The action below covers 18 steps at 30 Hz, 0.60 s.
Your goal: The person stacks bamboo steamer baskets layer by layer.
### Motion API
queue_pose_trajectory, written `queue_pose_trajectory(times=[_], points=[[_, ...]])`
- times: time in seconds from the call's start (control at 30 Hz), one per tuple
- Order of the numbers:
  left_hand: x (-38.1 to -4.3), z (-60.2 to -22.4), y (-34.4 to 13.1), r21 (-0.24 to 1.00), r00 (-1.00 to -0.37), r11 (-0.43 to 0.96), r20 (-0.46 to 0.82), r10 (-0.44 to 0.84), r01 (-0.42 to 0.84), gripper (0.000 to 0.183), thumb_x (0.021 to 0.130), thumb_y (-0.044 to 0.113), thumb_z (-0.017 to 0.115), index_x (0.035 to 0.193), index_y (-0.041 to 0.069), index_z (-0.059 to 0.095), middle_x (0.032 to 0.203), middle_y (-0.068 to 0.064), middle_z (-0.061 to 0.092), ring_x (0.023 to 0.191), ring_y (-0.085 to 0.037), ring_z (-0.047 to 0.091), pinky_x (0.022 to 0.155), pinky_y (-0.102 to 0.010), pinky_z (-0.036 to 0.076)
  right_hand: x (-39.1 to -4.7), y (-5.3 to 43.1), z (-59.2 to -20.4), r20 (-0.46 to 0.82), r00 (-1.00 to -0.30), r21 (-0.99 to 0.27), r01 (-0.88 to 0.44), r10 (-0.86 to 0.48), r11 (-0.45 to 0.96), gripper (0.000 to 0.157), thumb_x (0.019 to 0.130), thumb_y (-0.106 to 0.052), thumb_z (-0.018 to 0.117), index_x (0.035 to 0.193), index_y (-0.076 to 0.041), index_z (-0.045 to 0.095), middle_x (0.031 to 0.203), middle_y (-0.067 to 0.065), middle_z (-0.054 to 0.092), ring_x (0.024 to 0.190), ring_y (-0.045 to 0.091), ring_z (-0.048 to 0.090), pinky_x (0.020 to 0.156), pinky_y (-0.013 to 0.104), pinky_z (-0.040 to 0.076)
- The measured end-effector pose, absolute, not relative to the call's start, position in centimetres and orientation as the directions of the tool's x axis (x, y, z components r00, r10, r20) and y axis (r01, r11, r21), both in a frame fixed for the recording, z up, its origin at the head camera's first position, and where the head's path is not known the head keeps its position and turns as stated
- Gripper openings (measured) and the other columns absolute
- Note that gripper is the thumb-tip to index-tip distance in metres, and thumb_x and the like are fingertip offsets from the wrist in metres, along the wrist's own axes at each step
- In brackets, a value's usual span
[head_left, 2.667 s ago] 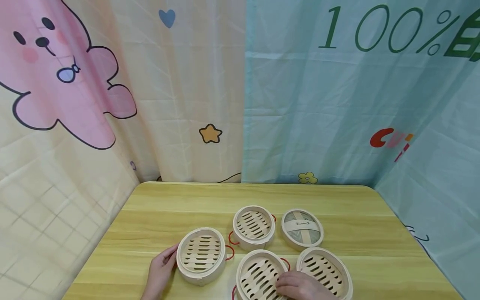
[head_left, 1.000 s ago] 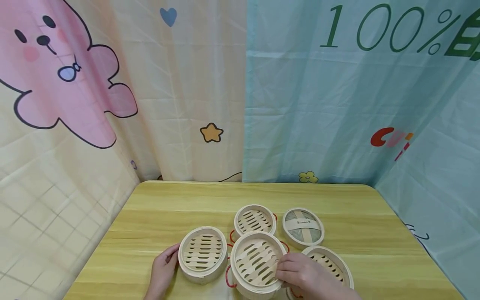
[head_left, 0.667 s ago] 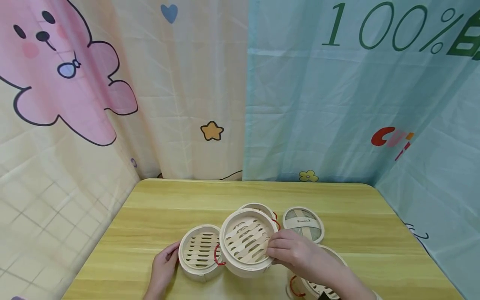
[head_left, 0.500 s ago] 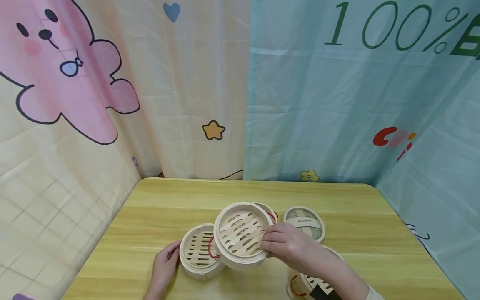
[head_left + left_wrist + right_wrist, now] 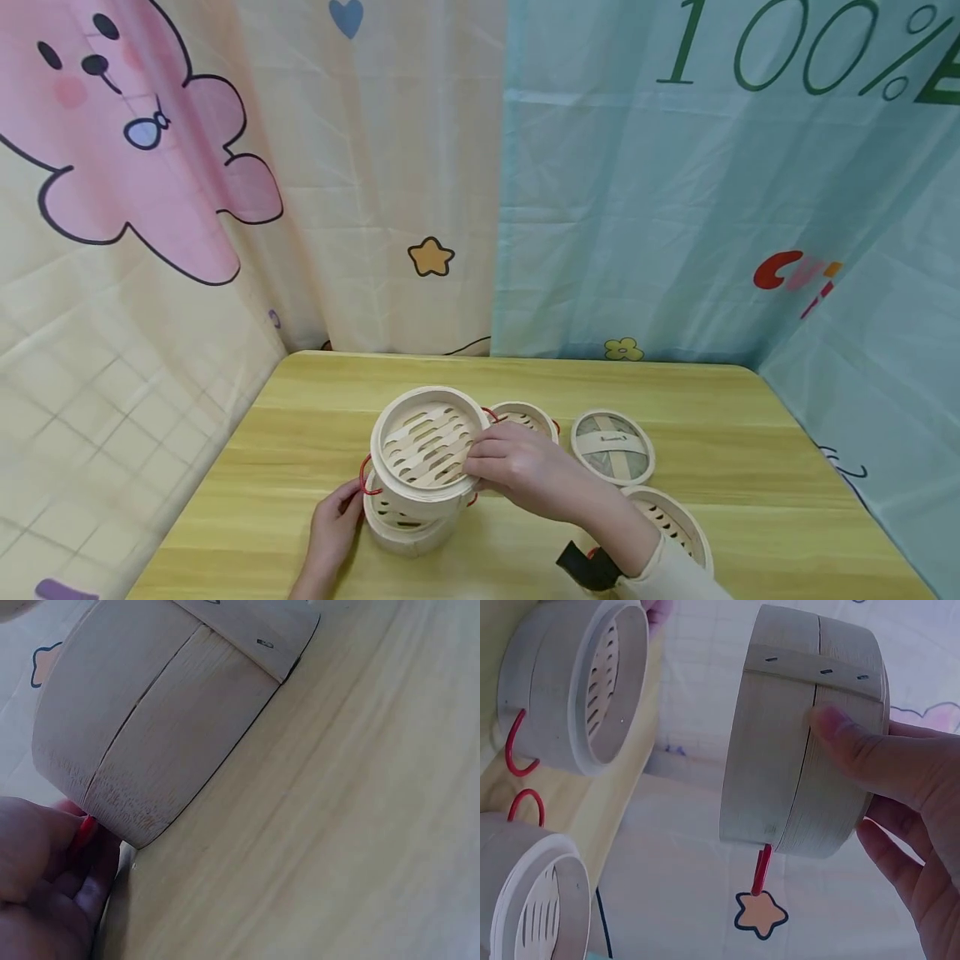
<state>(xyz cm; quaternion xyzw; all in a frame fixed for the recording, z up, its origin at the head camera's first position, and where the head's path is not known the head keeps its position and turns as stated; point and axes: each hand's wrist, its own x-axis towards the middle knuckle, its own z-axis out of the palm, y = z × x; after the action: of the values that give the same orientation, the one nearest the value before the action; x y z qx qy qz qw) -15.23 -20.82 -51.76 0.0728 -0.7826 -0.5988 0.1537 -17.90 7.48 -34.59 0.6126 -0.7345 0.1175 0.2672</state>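
Big green "100%" (image 5: 807, 50) on the blue curtain (image 5: 637, 217), far right; print on the round lid (image 5: 617, 463)'s pale band (image 5: 596, 442) is too tiny to read.

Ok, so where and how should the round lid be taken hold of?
Grip the lid by its rim, probably from the person's right. It lies top up, with a pale ring around its edge to pinch; the back steamer sits to its left, and the near-right steamer crowds its front.
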Motion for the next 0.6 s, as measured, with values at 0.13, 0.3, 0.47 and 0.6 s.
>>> queue_pose_trajectory(times=[0.13, 0.3, 0.47, 0.6], points=[[-15.4, -51.7, -20.9, 0.96, -0.945, 0.273, 0.14, -0.296, 0.056, 0.021, 0.09, -0.004, 0.052, 0.107, -0.015, 0.059, 0.104, -0.023, 0.062, 0.083, 0.002, 0.053, 0.071, -0.014, 0.044, -18.5, 6.3, -34.5, 0.525, -0.098, 0.163, -0.964, -0.846, 0.213, 0.018, 0.076, -0.014, 0.074, 0.092, -0.012, 0.067, 0.093, -0.006, 0.065, 0.095, 0.013, 0.056, 0.088, 0.024, 0.041], [-15.5, -51.7, -20.8, 0.959, -0.944, 0.274, 0.156, -0.291, 0.074, 0.021, 0.089, -0.005, 0.053, 0.106, -0.017, 0.058, 0.105, -0.025, 0.061, 0.085, 0.004, 0.053, 0.073, -0.013, 0.044, -19.2, 5.2, -35.0, 0.52, -0.084, 0.198, -0.956, -0.85, 0.216, 0.018, 0.075, -0.014, 0.075, 0.092, -0.013, 0.068, 0.093, -0.007, 0.065, 0.095, 0.012, 0.057, 0.088, 0.022, 0.041], [-15.4, -51.7, -20.7, 0.955, -0.941, 0.286, 0.165, -0.297, 0.077, 0.02, 0.088, -0.007, 0.053, 0.104, -0.018, 0.058, 0.103, -0.027, 0.061, 0.082, 0.003, 0.054, 0.071, -0.014, 0.045, -19.5, 4.5, -36.0, 0.512, -0.085, 0.197, -0.957, -0.855, 0.213, 0.017, 0.073, -0.014, 0.075, 0.089, -0.014, 0.067, 0.09, -0.008, 0.065, 0.093, 0.012, 0.057, 0.087, 0.022, 0.041], [-15.3, -51.6, -20.8, 0.955, -0.938, 0.292, 0.146, -0.313, 0.051, 0.019, 0.088, -0.007, 0.054, 0.102, -0.017, 0.059, 0.101, -0.025, 0.062, 0.081, 0.003, 0.053, 0.07, -0.015, 0.045, -19.6, 4.2, -37.0, 0.498, -0.097, 0.195, -0.956, -0.862, 0.22, 0.017, 0.073, -0.016, 0.075, 0.088, -0.014, 0.067, 0.089, -0.008, 0.065, 0.091, 0.011, 0.056, 0.085, 0.023, 0.042]])
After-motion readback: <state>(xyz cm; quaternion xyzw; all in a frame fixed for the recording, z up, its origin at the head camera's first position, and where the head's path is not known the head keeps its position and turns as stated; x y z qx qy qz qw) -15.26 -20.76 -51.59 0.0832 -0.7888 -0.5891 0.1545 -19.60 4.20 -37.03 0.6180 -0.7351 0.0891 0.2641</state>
